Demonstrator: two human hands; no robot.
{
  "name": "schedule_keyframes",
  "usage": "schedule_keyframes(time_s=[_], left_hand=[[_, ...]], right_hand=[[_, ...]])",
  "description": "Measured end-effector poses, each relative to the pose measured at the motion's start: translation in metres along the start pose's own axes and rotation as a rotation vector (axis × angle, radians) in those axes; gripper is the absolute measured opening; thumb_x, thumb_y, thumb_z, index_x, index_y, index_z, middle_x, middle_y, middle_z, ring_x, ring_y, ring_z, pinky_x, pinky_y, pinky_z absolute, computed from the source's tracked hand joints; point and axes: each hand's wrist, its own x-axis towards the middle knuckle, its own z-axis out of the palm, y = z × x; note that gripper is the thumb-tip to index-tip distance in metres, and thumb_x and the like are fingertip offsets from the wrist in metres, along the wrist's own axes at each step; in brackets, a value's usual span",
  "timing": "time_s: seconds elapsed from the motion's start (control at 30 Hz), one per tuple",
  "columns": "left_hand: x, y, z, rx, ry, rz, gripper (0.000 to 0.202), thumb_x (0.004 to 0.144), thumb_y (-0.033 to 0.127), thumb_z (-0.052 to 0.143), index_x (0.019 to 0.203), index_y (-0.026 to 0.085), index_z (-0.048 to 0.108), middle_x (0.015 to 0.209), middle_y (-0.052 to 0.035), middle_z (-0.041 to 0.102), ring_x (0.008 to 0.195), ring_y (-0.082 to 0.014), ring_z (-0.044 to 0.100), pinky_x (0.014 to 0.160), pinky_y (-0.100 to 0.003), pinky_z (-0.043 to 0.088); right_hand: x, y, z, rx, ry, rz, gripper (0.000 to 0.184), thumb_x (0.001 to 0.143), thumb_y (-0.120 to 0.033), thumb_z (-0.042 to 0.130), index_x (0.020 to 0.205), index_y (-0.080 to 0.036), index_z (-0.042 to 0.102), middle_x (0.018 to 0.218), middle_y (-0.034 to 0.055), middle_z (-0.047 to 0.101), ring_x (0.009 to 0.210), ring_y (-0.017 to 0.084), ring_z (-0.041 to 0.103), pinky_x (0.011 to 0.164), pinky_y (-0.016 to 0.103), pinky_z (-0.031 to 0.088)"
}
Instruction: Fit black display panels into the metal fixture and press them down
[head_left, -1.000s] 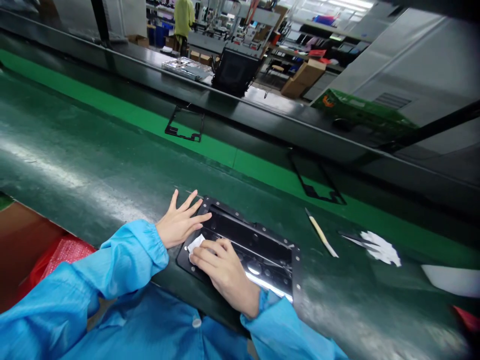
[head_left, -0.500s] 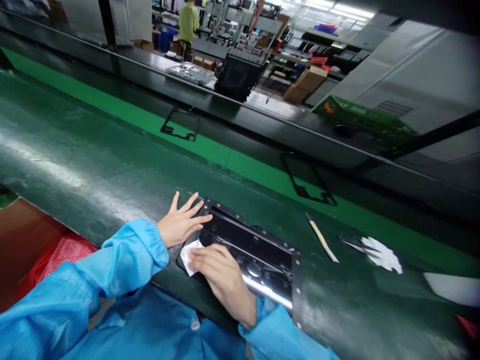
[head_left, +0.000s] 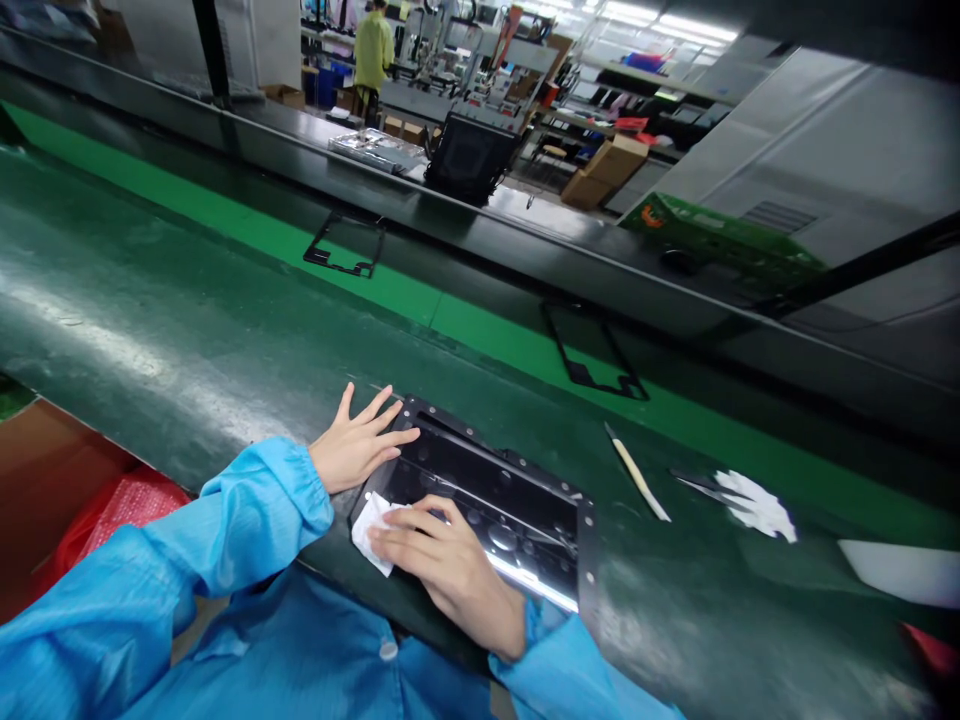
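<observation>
A black rectangular metal panel (head_left: 517, 490) with a recessed glossy middle lies on the dark green bench in front of me. My left hand (head_left: 356, 445) rests flat with fingers spread on the panel's left end. My right hand (head_left: 439, 560) presses a small white wiping cloth (head_left: 367, 530) against the panel's near left corner, fingers stretched over the cloth. Both sleeves are light blue.
A cream-handled tool (head_left: 636, 472) lies right of the panel, with white paper scraps (head_left: 754, 503) beyond it. Two thin black frames (head_left: 343, 245) (head_left: 592, 352) lie on the bright green strip. A red bag (head_left: 112, 510) sits lower left. A person in yellow-green (head_left: 373, 50) stands far back.
My right hand has slid the white cloth leftward and nearer, from inside the panel's recess to its near left corner. My left hand has stayed put.
</observation>
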Motion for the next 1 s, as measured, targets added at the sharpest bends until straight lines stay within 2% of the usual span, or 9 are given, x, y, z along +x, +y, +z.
schedule_keyframes(time_s=[0.17, 0.33, 0.5, 0.67, 0.73, 0.8, 0.93, 1.0], left_hand=[[0.000, 0.000, 0.001, 0.002, -0.007, -0.001, 0.042, 0.100, 0.032, 0.036, 0.143, 0.033, 0.036, 0.153, -0.0103, 0.031, 0.146, -0.0303, 0.007, 0.108, -0.072, -0.001], [-0.001, 0.001, -0.001, -0.008, -0.005, -0.002, 0.042, 0.101, 0.034, 0.033, 0.142, 0.033, 0.038, 0.152, -0.0098, 0.032, 0.146, -0.0300, 0.008, 0.109, -0.071, -0.003], [0.000, 0.001, -0.003, -0.019, -0.009, -0.006, 0.041, 0.102, 0.036, 0.029, 0.142, 0.033, 0.038, 0.152, -0.0087, 0.033, 0.146, -0.0290, 0.008, 0.109, -0.069, -0.004], [-0.001, 0.002, -0.004, -0.026, 0.000, -0.013, 0.041, 0.102, 0.035, 0.029, 0.142, 0.034, 0.038, 0.151, -0.0078, 0.034, 0.146, -0.0297, 0.008, 0.109, -0.069, -0.007], [-0.001, 0.002, -0.004, -0.024, 0.004, -0.017, 0.041, 0.102, 0.035, 0.028, 0.142, 0.035, 0.037, 0.151, -0.0073, 0.034, 0.146, -0.0300, 0.008, 0.108, -0.070, -0.007], [-0.001, 0.002, -0.004, -0.019, 0.005, -0.020, 0.041, 0.102, 0.035, 0.028, 0.142, 0.035, 0.037, 0.152, -0.0069, 0.033, 0.146, -0.0296, 0.008, 0.108, -0.070, -0.008], [-0.002, 0.001, -0.003, -0.004, -0.007, -0.022, 0.042, 0.102, 0.035, 0.028, 0.143, 0.034, 0.036, 0.152, -0.0065, 0.032, 0.146, -0.0283, 0.007, 0.110, -0.068, -0.005], [-0.002, 0.003, -0.003, 0.003, -0.010, -0.023, 0.043, 0.102, 0.035, 0.028, 0.144, 0.034, 0.034, 0.153, -0.0069, 0.030, 0.146, -0.0292, 0.005, 0.111, -0.068, -0.002]], right_hand=[[-0.001, 0.008, 0.003, -0.074, 0.056, 0.056, 0.034, 0.104, -0.010, 0.032, 0.128, -0.021, 0.053, 0.119, 0.0073, 0.064, 0.125, 0.020, 0.046, 0.095, 0.042, 0.036], [-0.005, 0.004, 0.003, -0.043, 0.023, -0.009, 0.033, 0.103, -0.009, 0.031, 0.125, -0.018, 0.055, 0.121, 0.0080, 0.063, 0.121, 0.018, 0.050, 0.095, 0.039, 0.037], [-0.004, 0.006, 0.002, -0.056, 0.028, 0.022, 0.033, 0.102, -0.009, 0.035, 0.127, -0.020, 0.054, 0.121, 0.0067, 0.063, 0.126, 0.020, 0.045, 0.095, 0.041, 0.036], [-0.008, 0.006, -0.001, 0.047, 0.029, -0.001, 0.036, 0.101, -0.007, 0.031, 0.127, -0.021, 0.053, 0.118, 0.0060, 0.064, 0.115, 0.019, 0.053, 0.093, 0.040, 0.038], [-0.029, 0.006, -0.013, 0.086, 0.090, 0.076, 0.034, 0.101, -0.009, 0.032, 0.122, -0.023, 0.055, 0.112, 0.0040, 0.066, 0.106, 0.019, 0.058, 0.089, 0.038, 0.041], [-0.065, 0.004, -0.032, 0.053, 0.186, 0.237, 0.030, 0.102, -0.014, 0.035, 0.117, -0.026, 0.058, 0.110, 0.0033, 0.065, 0.100, 0.020, 0.059, 0.085, 0.037, 0.044], [-0.164, 0.004, -0.078, -0.226, 0.394, 0.674, 0.024, 0.100, -0.032, 0.042, 0.115, -0.031, 0.060, 0.115, 0.0053, 0.062, 0.104, 0.028, 0.058, 0.090, 0.046, 0.043], [-0.204, 0.006, -0.097, -0.392, 0.456, 0.789, 0.024, 0.099, -0.039, 0.040, 0.109, -0.032, 0.061, 0.108, 0.0080, 0.065, 0.095, 0.031, 0.061, 0.086, 0.050, 0.044]])
